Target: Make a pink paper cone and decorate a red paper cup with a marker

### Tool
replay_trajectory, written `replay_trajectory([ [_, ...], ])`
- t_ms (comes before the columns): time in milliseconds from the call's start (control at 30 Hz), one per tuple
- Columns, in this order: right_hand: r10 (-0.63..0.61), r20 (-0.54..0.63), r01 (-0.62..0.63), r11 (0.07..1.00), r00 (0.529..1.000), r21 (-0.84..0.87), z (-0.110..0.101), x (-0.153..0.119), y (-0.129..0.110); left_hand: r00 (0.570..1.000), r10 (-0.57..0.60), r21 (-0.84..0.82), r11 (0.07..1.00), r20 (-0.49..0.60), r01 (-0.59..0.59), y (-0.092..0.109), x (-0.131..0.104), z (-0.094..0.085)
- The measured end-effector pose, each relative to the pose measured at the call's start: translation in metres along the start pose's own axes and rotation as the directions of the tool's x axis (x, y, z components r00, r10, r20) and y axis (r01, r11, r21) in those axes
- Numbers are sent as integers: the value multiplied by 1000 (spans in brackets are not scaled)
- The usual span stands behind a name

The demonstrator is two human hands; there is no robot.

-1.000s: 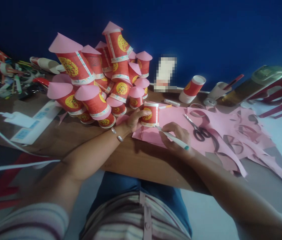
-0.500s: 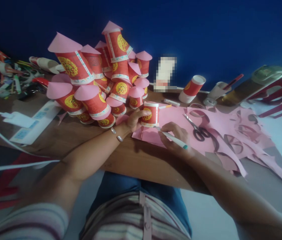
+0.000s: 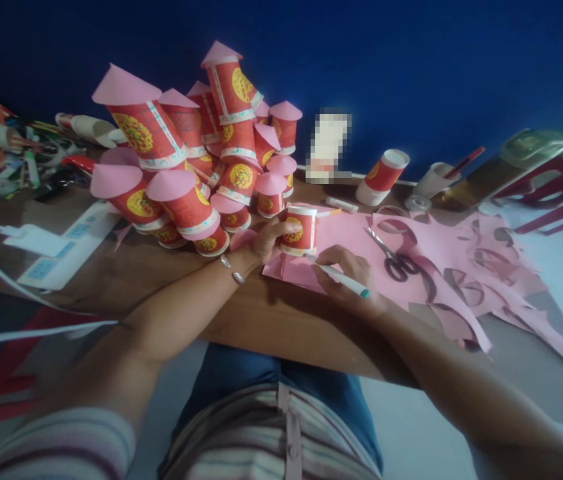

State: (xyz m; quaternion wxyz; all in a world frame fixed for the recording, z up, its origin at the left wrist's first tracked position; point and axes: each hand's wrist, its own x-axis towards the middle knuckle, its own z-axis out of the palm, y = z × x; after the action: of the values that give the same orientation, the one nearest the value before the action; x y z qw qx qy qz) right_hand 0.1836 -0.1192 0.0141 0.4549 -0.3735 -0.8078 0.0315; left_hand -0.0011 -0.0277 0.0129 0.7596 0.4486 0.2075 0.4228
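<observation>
A small red paper cylinder with white edges and a yellow emblem is gripped in my left hand, thumb across its front. My right hand is closed around a white marker with a green end, its tip at the lower rim of the cylinder. Pink paper lies beneath both. Dark-handled scissors rest partly open on the paper, right of my right hand.
Red lanterns with pink cone tops are piled at the left. A white power strip lies beyond my left forearm. Cut pink scraps spread rightward. A red-and-white roll and a cup with a pen stand at the back.
The marker and my right hand have shifted very slightly left along the cylinder's lower rim. My left hand still holds the cylinder in nearly the same place.
</observation>
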Motion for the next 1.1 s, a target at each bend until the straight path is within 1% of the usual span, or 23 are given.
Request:
replay_trajectory([
  [133, -6, -18, 5, 1000, 1000, -11, 0, 0, 0, 1000, 7, -15, 1000, -9, -7, -2, 1, -2],
  [300, 32, -14, -32, 999, 999, -24, -1, 0, 0, 1000, 13, -45, 999, 6, -12, -5, 2, -6],
  [433, 37, -27, -38, 999, 999, -30, -1, 0, 0, 1000, 5, -41, 999, 20, -4, -4, 1, -6],
  [567, 49, -27, -50, 998, 998, -44, -1, -1, 0, 1000, 11, -31, 999, 7, -11, -5, 1, -8],
  [733, 35, -25, -36, 999, 999, -36, -1, -1, 0, 1000, 17, -34, 999, 21, -16, -6, 1, -9],
  [900, 33, -25, -34, 999, 999, -35, -1, 0, -1, 1000, 16, -41, 999, 4, -16, -4, 1, -7],
  [1100, 19, -32, -20, 999, 999, -26, -1, 1, -1, 1000, 25, -72, 997, 13, -24, -6, 2, -9],
])
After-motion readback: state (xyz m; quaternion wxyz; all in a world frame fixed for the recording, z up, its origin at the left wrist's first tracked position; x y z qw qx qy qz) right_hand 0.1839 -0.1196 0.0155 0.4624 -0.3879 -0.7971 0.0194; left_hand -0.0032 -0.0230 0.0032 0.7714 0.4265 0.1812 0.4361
